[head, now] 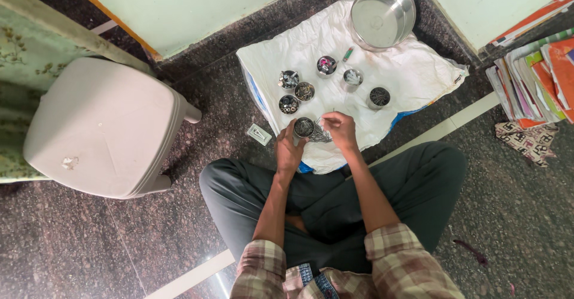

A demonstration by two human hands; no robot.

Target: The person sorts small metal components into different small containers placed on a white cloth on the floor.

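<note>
Sitting cross-legged on dark speckled floor, person works over white cloth (382,90).

- L hand (289,148): curled round small steel cup (304,127), gripping it at near edge of cloth; cup full of small metal bits.
- R hand (341,129): fingers pinched on thin metal pieces (321,135), just beside cup, touching it or nearly so; can't tell which.
- On cloth, farther out: 6 more small steel cups (304,90), each w/ assorted small parts; grouped near cloth centre.
- Big steel container (382,14): far edge of cloth, open.
- Small green item (348,54): between big container & cups.
- Small white box (259,134): on floor, left of cloth.
- White plastic stool (104,126): left, well apart.
- Stack of books/papers (538,78): right side.
</note>
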